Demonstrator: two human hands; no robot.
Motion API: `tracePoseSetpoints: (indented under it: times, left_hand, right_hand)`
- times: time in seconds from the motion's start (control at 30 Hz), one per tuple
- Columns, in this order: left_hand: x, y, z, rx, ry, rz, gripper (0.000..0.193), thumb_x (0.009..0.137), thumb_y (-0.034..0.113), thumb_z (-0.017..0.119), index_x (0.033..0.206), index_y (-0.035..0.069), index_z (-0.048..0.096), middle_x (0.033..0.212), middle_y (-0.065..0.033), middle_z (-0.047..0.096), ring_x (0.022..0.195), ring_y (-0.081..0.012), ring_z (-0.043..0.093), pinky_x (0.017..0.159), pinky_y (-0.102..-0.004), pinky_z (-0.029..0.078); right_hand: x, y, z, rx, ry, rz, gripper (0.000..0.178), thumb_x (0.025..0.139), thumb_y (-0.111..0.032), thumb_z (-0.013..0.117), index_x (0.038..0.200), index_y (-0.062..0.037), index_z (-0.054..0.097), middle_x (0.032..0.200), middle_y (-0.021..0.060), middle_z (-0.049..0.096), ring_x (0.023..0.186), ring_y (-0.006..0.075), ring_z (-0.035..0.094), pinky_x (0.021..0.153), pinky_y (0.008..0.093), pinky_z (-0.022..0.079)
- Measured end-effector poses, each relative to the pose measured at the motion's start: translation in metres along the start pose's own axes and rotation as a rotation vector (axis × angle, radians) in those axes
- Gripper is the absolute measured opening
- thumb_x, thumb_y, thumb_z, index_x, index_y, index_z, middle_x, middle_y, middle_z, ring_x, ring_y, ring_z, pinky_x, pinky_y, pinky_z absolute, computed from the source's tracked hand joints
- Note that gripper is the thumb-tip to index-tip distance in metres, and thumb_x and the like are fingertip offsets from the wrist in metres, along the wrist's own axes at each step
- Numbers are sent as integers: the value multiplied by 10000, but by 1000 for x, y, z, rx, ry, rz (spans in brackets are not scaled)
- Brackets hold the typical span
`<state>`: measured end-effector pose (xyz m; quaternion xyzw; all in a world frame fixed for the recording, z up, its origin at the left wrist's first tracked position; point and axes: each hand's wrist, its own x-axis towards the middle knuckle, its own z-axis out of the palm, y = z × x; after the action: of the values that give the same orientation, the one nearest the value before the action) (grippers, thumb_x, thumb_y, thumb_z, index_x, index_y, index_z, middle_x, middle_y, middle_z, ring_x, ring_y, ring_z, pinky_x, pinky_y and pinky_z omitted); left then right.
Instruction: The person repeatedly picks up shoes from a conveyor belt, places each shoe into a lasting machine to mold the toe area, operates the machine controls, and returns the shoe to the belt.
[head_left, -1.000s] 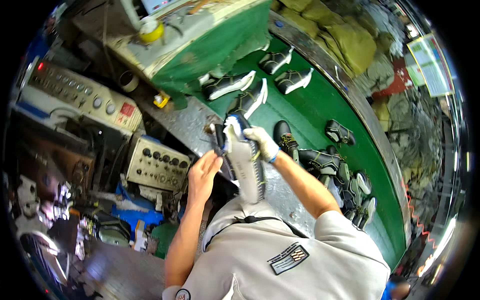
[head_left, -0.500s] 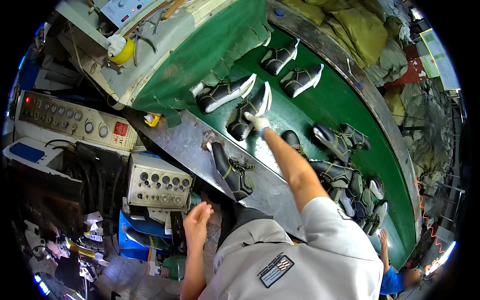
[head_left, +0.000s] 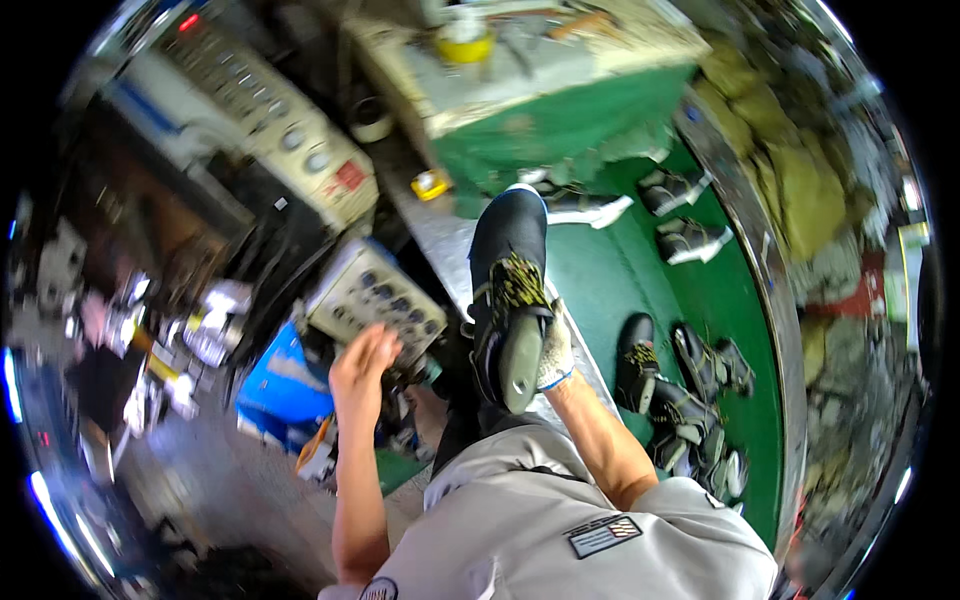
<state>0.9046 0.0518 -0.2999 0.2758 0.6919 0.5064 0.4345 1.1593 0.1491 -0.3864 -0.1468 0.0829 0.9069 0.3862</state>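
Observation:
In front of my body, my right hand (head_left: 557, 352), in a light knitted glove, grips a black shoe (head_left: 510, 235) by its side near the heel. The shoe's toe points away from me. Yellow-and-black laces cross its front, and a grey-green shoe last (head_left: 523, 358) fills its opening. My bare left hand (head_left: 364, 362) hovers to the left, near a control box, with loosely bent fingers and nothing in it. Past the held shoe, another dark shoe (head_left: 585, 205) with a white lower edge lies on the green surface (head_left: 625, 270), partly hidden.
Two shoes (head_left: 692, 240) stand at the far right of the green surface, and several laced ones (head_left: 690, 415) cluster nearer. A knobbed control box (head_left: 375, 290) and a larger control panel (head_left: 265, 110) are on the left. A bench (head_left: 540, 75) with a yellow container (head_left: 465, 47) stands ahead.
My view has turned left. My right hand has left the shoe on the green surface and now holds a laced black shoe close to me. My left hand stays empty.

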Motion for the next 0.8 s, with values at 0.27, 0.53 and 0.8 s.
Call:
tracePoseSetpoints:
  times: [0.27, 0.53, 0.8]
  left_hand:
    - [19, 14, -124, -379, 110, -76, 308, 899, 231, 768, 1043, -38, 719, 913, -45, 723, 744, -138, 673, 736, -299, 563]
    - [-23, -31, -241, -477, 524, -46, 398, 826, -16, 760, 1206, -57, 649, 1049, -117, 712, 892, -185, 706, 747, -312, 614]
    - [-25, -36, -288, -748, 717, 271, 623, 811, -69, 716, 1383, -108, 474, 1172, -198, 687, 930, -211, 712, 806, -274, 593]
  right_hand:
    - [66, 153, 35, -508, 105, 332, 427, 1037, -318, 558, 1330, -10, 592, 1202, 88, 691, 1042, 179, 673, 936, 327, 541]
    - [98, 272, 94, -833, -87, 408, 551, 1018, -265, 595, 1469, 14, 445, 1311, 88, 622, 1125, 172, 628, 973, 333, 516]
    - [146, 345, 113, -849, -240, 401, 621, 998, -255, 627, 1522, -14, 399, 1377, 82, 579, 1185, 159, 575, 1019, 312, 465]
